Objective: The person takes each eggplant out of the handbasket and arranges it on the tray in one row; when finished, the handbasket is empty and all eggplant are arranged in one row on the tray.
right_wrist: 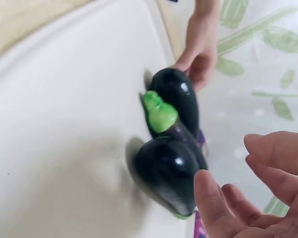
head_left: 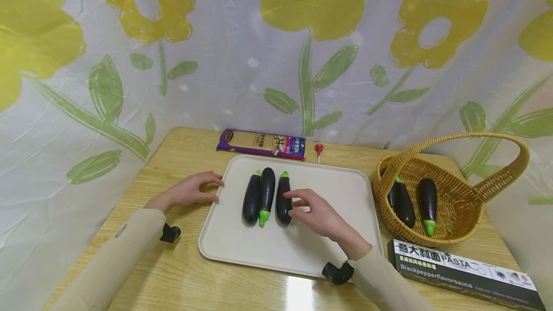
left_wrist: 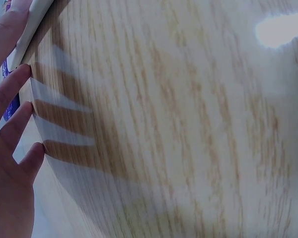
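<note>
Three dark eggplants lie on a white tray (head_left: 328, 248). The left eggplant (head_left: 251, 200) and the middle eggplant (head_left: 267, 190) lie side by side, the middle one with its green stem toward me. Slightly apart from them is the right eggplant (head_left: 283, 200). My right hand (head_left: 317, 212) hovers at its right side, thumb and fingers spread and nothing between them; the right wrist view shows the fingertips (right_wrist: 208, 191) near it, contact unclear. At the tray's left rim, my left hand (head_left: 190, 190) has its fingers loosely extended and holds nothing.
A wicker basket (head_left: 464, 210) holding several eggplants stands at the right. In front of it lies a black pasta box (head_left: 462, 272). Behind the tray are a purple pasta packet (head_left: 261, 144) and a red lollipop (head_left: 318, 149). A flowered curtain (head_left: 233, 61) hangs behind the table.
</note>
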